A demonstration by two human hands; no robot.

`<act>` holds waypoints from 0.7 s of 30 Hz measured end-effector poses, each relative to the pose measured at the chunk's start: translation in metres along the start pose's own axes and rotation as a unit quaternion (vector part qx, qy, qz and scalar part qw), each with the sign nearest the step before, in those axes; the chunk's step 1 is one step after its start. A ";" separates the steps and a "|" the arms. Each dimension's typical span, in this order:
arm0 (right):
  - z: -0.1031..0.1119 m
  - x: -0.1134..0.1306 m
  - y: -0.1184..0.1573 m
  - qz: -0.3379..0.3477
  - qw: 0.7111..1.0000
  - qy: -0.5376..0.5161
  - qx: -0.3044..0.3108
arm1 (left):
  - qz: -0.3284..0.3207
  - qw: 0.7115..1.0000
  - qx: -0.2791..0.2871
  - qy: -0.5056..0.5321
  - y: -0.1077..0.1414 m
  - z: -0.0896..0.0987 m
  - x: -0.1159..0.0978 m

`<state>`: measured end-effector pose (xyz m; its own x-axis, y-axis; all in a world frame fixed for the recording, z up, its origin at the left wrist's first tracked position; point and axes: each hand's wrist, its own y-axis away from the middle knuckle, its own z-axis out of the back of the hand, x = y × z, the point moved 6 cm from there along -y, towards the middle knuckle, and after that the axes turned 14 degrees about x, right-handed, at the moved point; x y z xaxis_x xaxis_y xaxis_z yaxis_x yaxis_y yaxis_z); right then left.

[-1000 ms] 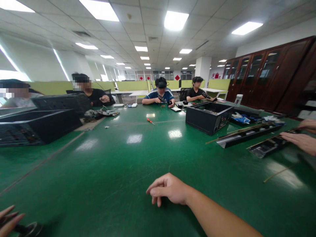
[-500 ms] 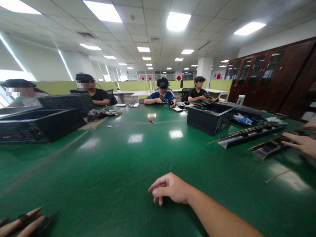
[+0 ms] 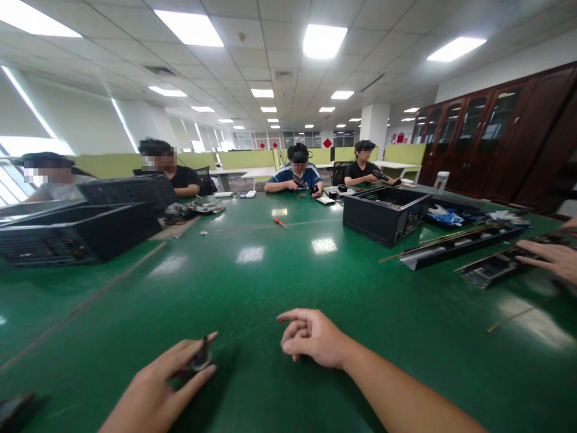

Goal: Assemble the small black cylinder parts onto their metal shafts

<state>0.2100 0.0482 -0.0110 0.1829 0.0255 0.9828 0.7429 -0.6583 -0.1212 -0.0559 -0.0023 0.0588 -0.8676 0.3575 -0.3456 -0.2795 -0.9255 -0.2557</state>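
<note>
At the lower left, my left hand (image 3: 169,379) is closed on a small dark part (image 3: 201,356) with a pale rounded edge. The thumb and fingers hold it from either side, just above the green tabletop; its exact kind is too blurred to make out. To its right, my right hand (image 3: 315,340) hovers over or rests on the table, I cannot tell which. Its index finger points left and the other fingers curl loosely, with nothing visible in them. A dark flat object (image 3: 14,409) lies at the bottom left corner, partly cut off by the frame.
An orange screwdriver (image 3: 280,222) lies mid-table. Black computer cases stand at the left (image 3: 85,231) and right (image 3: 383,216). A metal channel (image 3: 451,246) and thin rods are at the right, beside another person's hand (image 3: 547,258). Several people sit across the table.
My left hand has come in from the lower left corner toward the middle, carrying the small dark part. My right hand's index finger has straightened. The view has shifted slightly.
</note>
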 end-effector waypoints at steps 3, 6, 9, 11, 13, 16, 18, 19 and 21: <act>0.019 0.010 0.005 0.081 0.992 0.064 -0.066 | -0.047 0.993 0.101 0.046 -0.034 -0.045 -0.059; 0.043 0.018 0.015 0.131 0.973 0.096 -0.163 | -0.051 0.982 0.137 0.117 -0.060 -0.074 -0.096; 0.052 0.021 0.020 0.134 0.966 0.108 -0.193 | -0.049 0.978 0.147 0.139 -0.067 -0.086 -0.102; 0.047 0.020 0.017 0.120 0.973 0.113 -0.159 | -0.053 0.978 0.144 0.144 -0.064 -0.086 -0.096; 0.037 0.018 0.014 0.099 0.982 0.118 -0.114 | -0.064 0.977 0.137 0.151 -0.058 -0.084 -0.090; 0.024 0.017 0.011 0.071 0.982 0.157 -0.073 | -0.081 0.976 0.126 0.157 -0.051 -0.083 -0.084; 0.019 0.019 0.012 0.061 0.973 0.211 -0.074 | -0.079 0.978 0.113 0.158 -0.051 -0.085 -0.082; 0.017 0.020 0.013 0.057 0.967 0.235 -0.078 | -0.075 0.979 0.105 0.158 -0.051 -0.086 -0.081; 0.015 0.022 0.014 0.053 0.958 0.270 -0.085 | -0.070 0.980 0.093 0.161 -0.052 -0.087 -0.080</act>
<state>0.2344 0.0507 0.0072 -0.1427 -0.4105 0.9006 0.6141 -0.7503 -0.2447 0.0645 0.0285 0.0211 -0.6492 0.4765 -0.5929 -0.4827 -0.8605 -0.1630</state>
